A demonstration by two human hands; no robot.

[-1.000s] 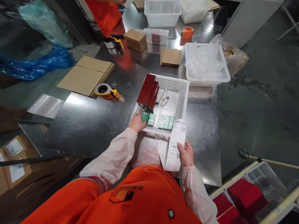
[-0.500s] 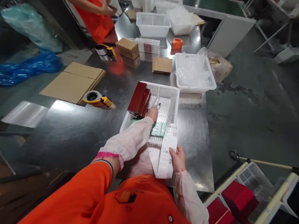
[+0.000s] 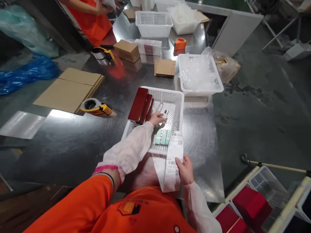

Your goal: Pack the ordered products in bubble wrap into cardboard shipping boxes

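Note:
My left hand [image 3: 156, 119] reaches into a white plastic basket [image 3: 182, 106], its fingers closed on a small clear bottle [image 3: 165, 114] with a silver cap. Beside it in the basket lies a second small bottle [image 3: 160, 106]. Dark red boxes [image 3: 139, 104] stand along the basket's left side, and several mint-green small boxes [image 3: 162, 137] lie at its near end. My right hand [image 3: 185, 168] pinches a long strip of printed labels [image 3: 173, 166] between thumb and fingers. The strip's upper end overlaps the basket's near right corner, and its lower part loops back by my body.
Left on the metal table are a tape dispenser [image 3: 97, 107] and flat cardboard [image 3: 69, 89]. Ahead are a brown box [image 3: 127, 51], cardboard pieces [image 3: 165, 67] and a basket of bubble wrap [image 3: 200, 72]. A co-worker in orange [image 3: 88, 22] stands far left. Red boxes [image 3: 251, 204] sit lower right.
My left hand has drawn back slightly, and the capped bottle now shows more plainly at its fingertips. More of the mint-green boxes is uncovered. My right hand still holds the label strip.

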